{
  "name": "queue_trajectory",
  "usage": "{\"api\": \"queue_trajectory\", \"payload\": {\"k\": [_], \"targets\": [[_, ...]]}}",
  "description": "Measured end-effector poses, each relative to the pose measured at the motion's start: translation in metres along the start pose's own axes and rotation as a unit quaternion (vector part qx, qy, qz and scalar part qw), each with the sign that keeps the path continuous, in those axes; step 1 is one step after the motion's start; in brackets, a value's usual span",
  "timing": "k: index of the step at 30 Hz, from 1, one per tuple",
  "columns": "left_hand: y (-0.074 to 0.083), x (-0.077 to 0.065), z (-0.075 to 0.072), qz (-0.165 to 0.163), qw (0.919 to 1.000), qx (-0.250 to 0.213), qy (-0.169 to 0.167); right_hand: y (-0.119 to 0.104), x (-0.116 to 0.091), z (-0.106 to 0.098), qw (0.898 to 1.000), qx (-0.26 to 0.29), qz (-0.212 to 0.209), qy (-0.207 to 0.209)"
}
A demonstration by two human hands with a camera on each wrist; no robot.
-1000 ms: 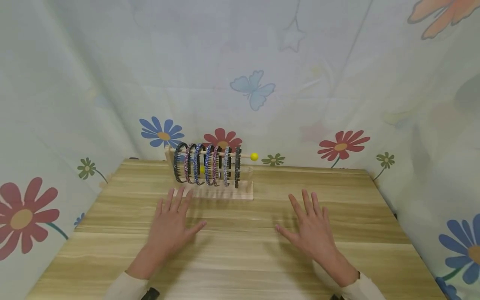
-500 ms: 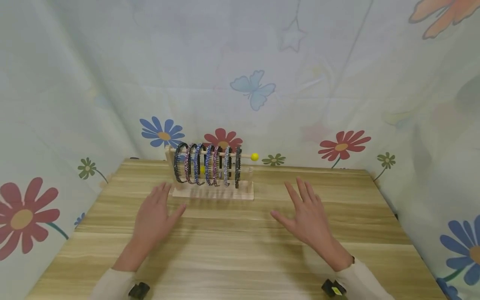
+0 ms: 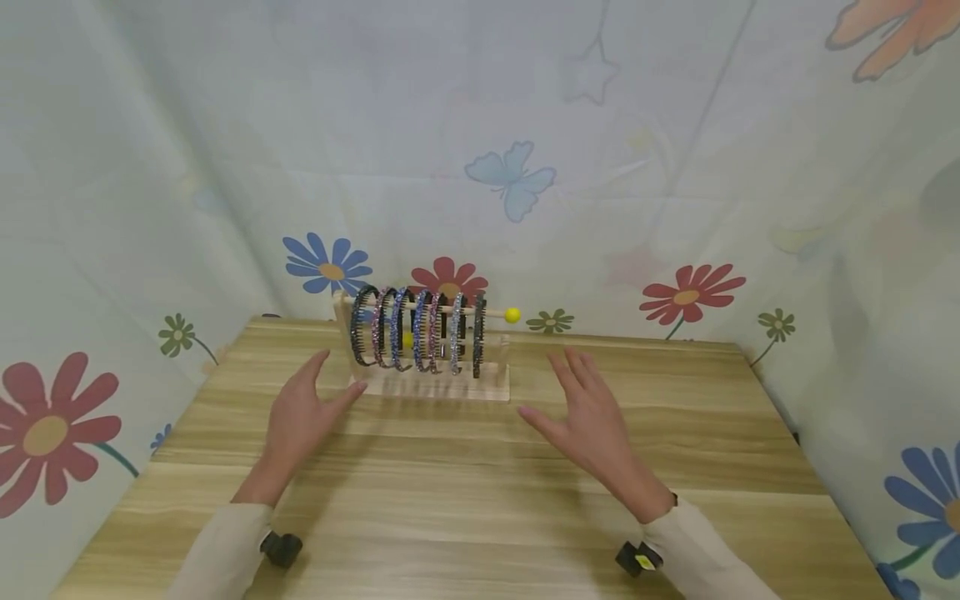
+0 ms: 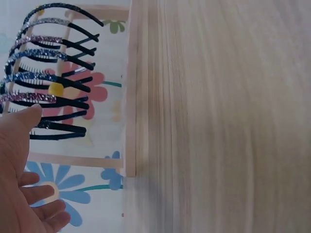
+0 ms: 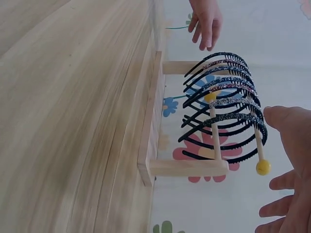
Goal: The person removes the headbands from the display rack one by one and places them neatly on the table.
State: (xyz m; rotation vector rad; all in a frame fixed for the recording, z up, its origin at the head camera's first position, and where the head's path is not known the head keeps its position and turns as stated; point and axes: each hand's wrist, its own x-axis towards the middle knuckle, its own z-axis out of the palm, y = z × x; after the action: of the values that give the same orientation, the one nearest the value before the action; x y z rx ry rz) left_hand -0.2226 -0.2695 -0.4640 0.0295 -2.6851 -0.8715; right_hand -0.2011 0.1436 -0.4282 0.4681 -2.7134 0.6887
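Note:
Several glittery toothed headbands [image 3: 455,333], in black, blue, pink and silver, hang in a row on the upper rod of a pale wooden rack [image 3: 472,387]. A yellow ball [image 3: 512,315] caps that rod at its right end. My left hand [image 3: 296,417] hovers by the rack's left end, fingers stretched out and thumb apart. Off the front right corner is my right hand [image 3: 592,421], also spread and holding nothing. In the right wrist view, a second yellow ball [image 5: 210,97] tips a lower rod behind the headbands.
The rack stands near the back edge of a wood-grain table [image 3: 450,517]. A white curtain [image 3: 420,108] printed with flowers and a butterfly hangs behind and along both sides. Each sleeve has a small black device [image 3: 282,550] at the wrist.
Both hands have moved forward; the left has shifted left past the rack's end, the right has come inward to the left. Their palms have turned to face each other. The headbands and rack keep their places.

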Motion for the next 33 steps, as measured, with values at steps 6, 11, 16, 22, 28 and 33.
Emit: {"api": "queue_trajectory", "payload": {"k": [6,11,16,22,28,33], "targets": [[-0.011,0.01,0.005,0.0,0.9992,-0.038,-0.012,-0.008,0.01,0.011,0.999,0.042,-0.011,0.021],[-0.022,0.018,0.013,0.003,0.997,-0.065,-0.041,-0.011,0.017,0.024,0.996,0.07,-0.031,0.039],[-0.028,0.026,0.019,-0.002,0.9948,-0.077,-0.066,-0.014,0.022,0.038,0.993,0.104,-0.037,0.04],[-0.035,0.035,0.024,-0.01,0.9921,-0.092,-0.085,-0.017,0.026,0.05,0.986,0.155,-0.039,0.037],[-0.042,0.041,0.032,-0.028,0.9876,-0.111,-0.108,-0.019,0.028,0.057,0.978,0.204,-0.034,0.032],[-0.043,0.047,0.037,-0.026,0.9839,-0.137,-0.111,-0.021,0.03,0.062,0.973,0.225,-0.038,0.043]]}}
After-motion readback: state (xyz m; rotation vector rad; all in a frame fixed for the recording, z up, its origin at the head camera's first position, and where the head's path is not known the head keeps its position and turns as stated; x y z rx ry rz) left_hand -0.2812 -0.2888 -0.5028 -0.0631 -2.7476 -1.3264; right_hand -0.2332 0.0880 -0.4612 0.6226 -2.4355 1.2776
